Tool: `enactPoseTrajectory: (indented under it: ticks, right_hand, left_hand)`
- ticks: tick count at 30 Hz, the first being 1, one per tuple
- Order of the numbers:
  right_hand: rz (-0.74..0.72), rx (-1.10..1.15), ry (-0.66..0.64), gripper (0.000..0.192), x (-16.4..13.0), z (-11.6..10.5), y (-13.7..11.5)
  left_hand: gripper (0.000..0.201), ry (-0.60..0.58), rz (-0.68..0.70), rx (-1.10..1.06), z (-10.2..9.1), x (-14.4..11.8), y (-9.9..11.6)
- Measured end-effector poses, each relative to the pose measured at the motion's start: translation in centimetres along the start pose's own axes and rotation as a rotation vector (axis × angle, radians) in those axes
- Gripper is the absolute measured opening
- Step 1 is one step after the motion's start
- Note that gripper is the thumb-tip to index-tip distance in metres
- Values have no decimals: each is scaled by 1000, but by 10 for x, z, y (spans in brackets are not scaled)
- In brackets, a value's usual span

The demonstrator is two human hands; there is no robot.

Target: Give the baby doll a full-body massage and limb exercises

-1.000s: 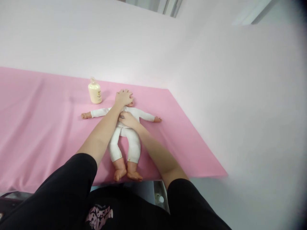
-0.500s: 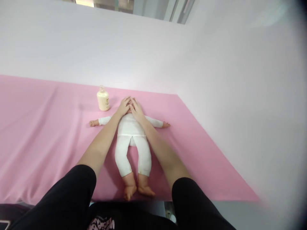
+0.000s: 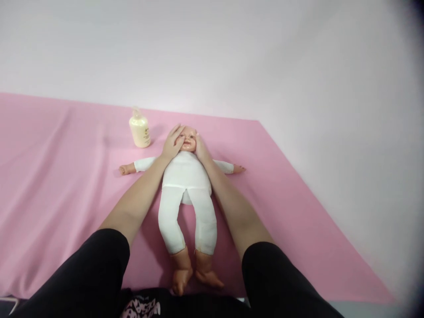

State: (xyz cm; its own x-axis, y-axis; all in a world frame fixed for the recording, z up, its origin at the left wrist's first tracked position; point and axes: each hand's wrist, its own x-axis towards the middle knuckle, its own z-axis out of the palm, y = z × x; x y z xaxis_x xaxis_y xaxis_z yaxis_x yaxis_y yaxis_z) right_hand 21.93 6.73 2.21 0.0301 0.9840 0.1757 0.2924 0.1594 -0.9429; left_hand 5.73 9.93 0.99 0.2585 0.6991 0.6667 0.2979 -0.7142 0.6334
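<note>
— Doll [image 3: 187,174]: just 1, on its back on the pink cloth [image 3: 59,176], beside 1 bottle [image 3: 140,130]?
— Yes. Left hand [image 3: 172,142] and right hand [image 3: 199,148], open-fingered, cupped its cheeks; earlier they hid its face.

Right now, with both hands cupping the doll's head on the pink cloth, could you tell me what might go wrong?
The left hand and right hand press on either side of the white-suited baby doll's head, so it could slide and wrinkle the loose pink cloth. The small cream plastic bottle stands upright close beside the left hand; a sideways sweep might tip it.
</note>
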Motion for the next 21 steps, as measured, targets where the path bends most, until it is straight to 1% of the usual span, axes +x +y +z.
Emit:
enactPoseTrajectory:
  ticks: [1, 3, 4, 6, 8, 12, 14, 15, 17, 19, 21]
  right_hand:
    - [-102, -17, 39, 67, -2, -3, 2]
    - [-288, -90, 22, 71, -6, -8, 5]
    - [-339, -128, 16, 72, -8, -9, 7]
    - [-384, -172, 16, 75, -11, -11, 8]
    - [-354, -150, 34, 79, -13, -10, 9]
    - [-124, -26, 64, 90, -13, -7, 12]
    - [-68, 3, 61, 92, -13, -6, 14]
    - [-70, 9, 59, 92, -13, -6, 14]
    - [-102, 12, 63, 92, -14, -6, 15]
    - [-163, 4, 61, 94, -15, -7, 14]
    - [-249, -19, 45, 90, -17, -8, 10]
  left_hand:
    - [68, -13, 49, 5, -1, 0, 1]
    - [69, -16, 102, 17, -2, -1, 2]
    - [69, -14, 112, 18, -3, -1, 3]
    - [71, -16, 107, 19, -2, -2, 2]
    - [73, -7, 73, 10, 1, -1, -3]
    - [84, 58, -63, -36, 10, -2, -18]
    - [89, 71, -96, -42, 12, -2, -24]
    - [89, 71, -87, -41, 12, -2, -26]
    - [84, 63, -23, -35, 10, -2, -25]
    - [76, 43, 68, -26, 6, -1, -20]
    - [70, 11, 146, -8, 2, 0, -14]
